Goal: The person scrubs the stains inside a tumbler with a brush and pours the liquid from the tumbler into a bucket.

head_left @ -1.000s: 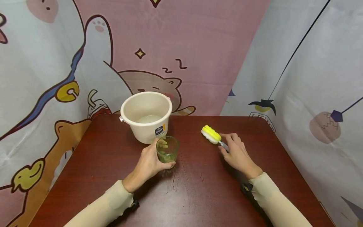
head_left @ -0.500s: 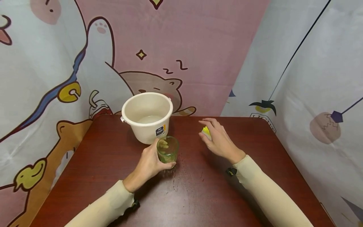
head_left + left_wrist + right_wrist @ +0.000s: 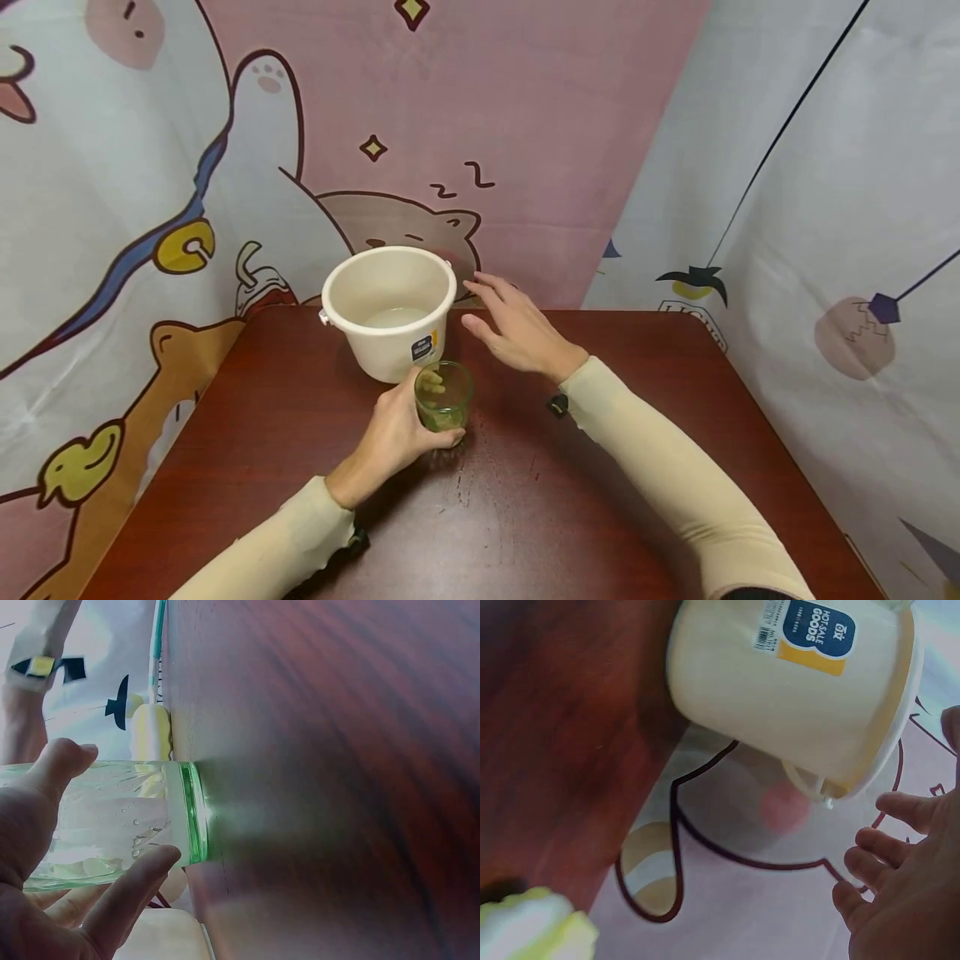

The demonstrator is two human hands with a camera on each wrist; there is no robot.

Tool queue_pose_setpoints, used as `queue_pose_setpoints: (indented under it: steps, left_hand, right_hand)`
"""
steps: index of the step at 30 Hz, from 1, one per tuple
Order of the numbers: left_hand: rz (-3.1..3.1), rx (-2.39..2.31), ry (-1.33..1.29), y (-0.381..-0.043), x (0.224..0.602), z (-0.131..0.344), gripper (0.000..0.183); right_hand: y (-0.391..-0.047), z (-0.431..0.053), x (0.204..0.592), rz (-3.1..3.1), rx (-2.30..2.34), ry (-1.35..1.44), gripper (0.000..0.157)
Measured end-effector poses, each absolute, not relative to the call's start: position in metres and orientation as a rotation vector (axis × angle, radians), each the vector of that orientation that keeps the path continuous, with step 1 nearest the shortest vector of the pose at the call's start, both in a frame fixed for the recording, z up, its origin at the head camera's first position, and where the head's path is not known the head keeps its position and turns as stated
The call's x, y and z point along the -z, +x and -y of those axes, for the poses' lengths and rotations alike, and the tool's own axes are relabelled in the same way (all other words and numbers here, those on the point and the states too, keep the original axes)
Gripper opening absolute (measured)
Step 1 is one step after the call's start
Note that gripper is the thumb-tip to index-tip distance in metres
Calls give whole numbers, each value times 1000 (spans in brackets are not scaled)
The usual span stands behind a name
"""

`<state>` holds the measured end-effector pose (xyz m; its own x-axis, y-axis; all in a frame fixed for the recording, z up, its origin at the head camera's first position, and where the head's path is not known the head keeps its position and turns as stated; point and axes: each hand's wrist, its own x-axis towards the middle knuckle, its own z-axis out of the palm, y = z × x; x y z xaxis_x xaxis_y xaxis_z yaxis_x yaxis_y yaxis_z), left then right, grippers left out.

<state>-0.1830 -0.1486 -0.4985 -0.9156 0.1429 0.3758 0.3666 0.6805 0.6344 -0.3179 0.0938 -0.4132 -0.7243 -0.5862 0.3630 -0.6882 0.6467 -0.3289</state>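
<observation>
My left hand (image 3: pixel 395 427) grips a green-tinted drinking glass (image 3: pixel 448 393), thumb and fingers around its sides. In the left wrist view the glass (image 3: pixel 112 817) has droplets on its wall, and its thick base is close to the tabletop. My right hand (image 3: pixel 522 330) is raised, fingers loosely extended and holding nothing, just right of the rim of a cream bucket (image 3: pixel 375 354). The bucket carries a dark blue label (image 3: pixel 817 628). A yellow and white sponge brush (image 3: pixel 536 930) shows at the right wrist view's lower left; in the head view the right arm hides it.
The dark red-brown table (image 3: pixel 480 533) has wet streaks near the glass. Its back edge meets a cartoon-printed pink and white curtain (image 3: pixel 555 150), which also runs along both sides. The bucket stands near the back, behind the glass.
My right hand has left the sponge brush's handle and swept left, passing over the sponge head to the bucket's right side. The left hand and glass have stayed put.
</observation>
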Motion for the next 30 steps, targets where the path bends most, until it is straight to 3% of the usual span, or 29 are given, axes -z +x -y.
queue_pose_setpoints:
  steps: [15, 30]
  left_hand:
    - [2601, 1049, -413, -184, 501, 149, 97]
    - [2585, 1049, -437, -183, 501, 147, 95]
  right_hand:
    - [-361, -26, 387, 2751, -514, 1119, 81]
    - [-374, -12, 384, 2920, -308, 1123, 101]
